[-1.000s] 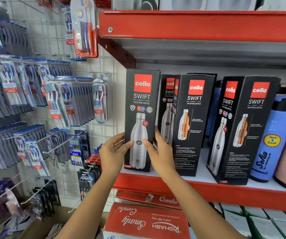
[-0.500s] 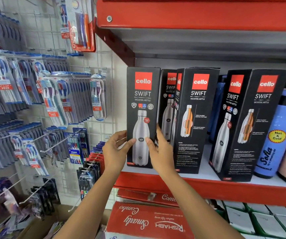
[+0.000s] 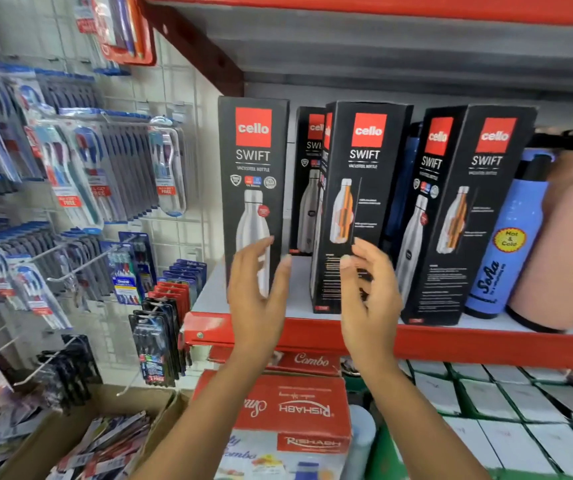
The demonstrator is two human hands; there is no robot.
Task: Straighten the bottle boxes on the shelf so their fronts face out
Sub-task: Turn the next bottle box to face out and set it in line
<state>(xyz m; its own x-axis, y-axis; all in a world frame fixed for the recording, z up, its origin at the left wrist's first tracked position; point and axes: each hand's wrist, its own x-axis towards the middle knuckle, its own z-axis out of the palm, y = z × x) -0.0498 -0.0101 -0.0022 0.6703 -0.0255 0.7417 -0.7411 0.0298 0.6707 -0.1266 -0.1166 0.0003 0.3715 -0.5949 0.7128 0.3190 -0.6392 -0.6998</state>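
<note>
Red shelf (image 3: pixel 451 341) holds black bottle boxes: leftmost box (image 3: pixel 253 188) faces front, next box (image 3: pixel 361 202) sits angled. Left hand (image 3: pixel 257 292) and right hand (image 3: pixel 370 292) hover spread, gripping nothing.

light: bright, even | shadows: soft | blur: motion, whole frame | edges: wide-angle bowing

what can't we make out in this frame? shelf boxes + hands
- Head view: the back box is half hidden by the second box, so its facing is unclear.
- Small print on the third box is blurred, unreadable.
- The blue item behind the boxes is mostly covered; type unknown.
- Left hand covers the lower front of the leftmost box; contact cannot be told.
- Right hand is motion-blurred; touching the second box is unclear.
</note>
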